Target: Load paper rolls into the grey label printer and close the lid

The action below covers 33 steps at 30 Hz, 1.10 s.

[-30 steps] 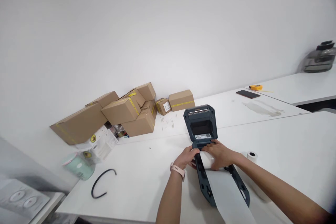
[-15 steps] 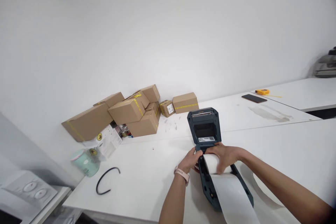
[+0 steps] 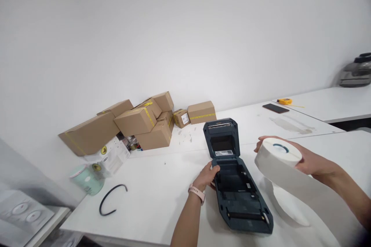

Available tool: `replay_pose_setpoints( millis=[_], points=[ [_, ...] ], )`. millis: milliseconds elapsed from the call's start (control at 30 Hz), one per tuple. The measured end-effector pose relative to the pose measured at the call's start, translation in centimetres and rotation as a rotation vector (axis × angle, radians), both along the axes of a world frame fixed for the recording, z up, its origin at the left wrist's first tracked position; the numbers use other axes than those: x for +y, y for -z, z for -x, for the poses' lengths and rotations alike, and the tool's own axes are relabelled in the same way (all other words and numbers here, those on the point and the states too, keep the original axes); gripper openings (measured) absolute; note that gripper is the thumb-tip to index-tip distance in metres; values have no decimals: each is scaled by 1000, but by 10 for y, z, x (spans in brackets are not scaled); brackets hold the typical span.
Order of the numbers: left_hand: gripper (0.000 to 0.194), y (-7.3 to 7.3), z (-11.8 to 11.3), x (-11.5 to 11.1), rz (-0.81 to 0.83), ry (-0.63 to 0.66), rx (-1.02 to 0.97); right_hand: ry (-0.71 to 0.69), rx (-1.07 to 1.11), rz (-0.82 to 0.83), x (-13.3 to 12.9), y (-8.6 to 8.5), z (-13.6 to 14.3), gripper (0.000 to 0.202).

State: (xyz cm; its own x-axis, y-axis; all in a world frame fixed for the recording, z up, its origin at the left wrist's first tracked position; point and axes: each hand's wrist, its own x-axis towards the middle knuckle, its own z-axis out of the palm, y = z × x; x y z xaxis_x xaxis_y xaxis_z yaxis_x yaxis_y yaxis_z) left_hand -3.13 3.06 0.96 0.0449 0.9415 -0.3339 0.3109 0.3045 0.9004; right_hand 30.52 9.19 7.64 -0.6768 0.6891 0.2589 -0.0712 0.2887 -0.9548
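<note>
A dark blue label printer [image 3: 240, 191] lies on the white table with its lid [image 3: 222, 139] swung up and its roll bay showing bare. My left hand [image 3: 206, 175], with a pink band at the wrist, is closed on the printer's left edge near the hinge, thumb on top. To the right of the printer, raised above the table, my right hand [image 3: 311, 158] is wrapped round a roll of white labels [image 3: 269, 158]. The roll is tilted so its core faces up, and a long strip trails from it toward the lower right.
Cardboard boxes [image 3: 139, 121] are piled against the wall at left. A black cable [image 3: 108, 197] curves on the table by a mint-green canister [image 3: 88, 179]. Farther right are a phone [image 3: 276, 108], a yellow tape measure [image 3: 285, 101] and a dark glassy container [image 3: 356, 71].
My right hand has lifted the label roll out of the printer bay and carried it up and right. My left hand stays on the printer's edge. The view has shifted slightly.
</note>
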Motion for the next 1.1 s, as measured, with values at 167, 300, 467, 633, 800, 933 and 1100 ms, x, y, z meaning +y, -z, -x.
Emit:
replay_pose_setpoints(
  millis=[167,300,467,633,800,933,1100],
  points=[
    [64,-2,-1,0,-5,8,1,166,-138,-16,15,4,-10,77],
    [62,2,-1,1,-17,-6,7,255,-253,7,29,7,1,80],
    [56,2,-1,0,-23,-3,-2,301,-342,23,54,30,16,75],
    [54,-1,-2,-1,-17,-3,-6,328,-384,36,71,63,29,72],
    [55,0,-2,1,-8,5,-3,320,-408,66,77,91,35,68],
    [57,4,0,4,-8,17,-2,303,-392,82,80,103,36,71],
    [56,5,1,5,0,31,6,296,-357,126,80,109,27,84]
  ],
)
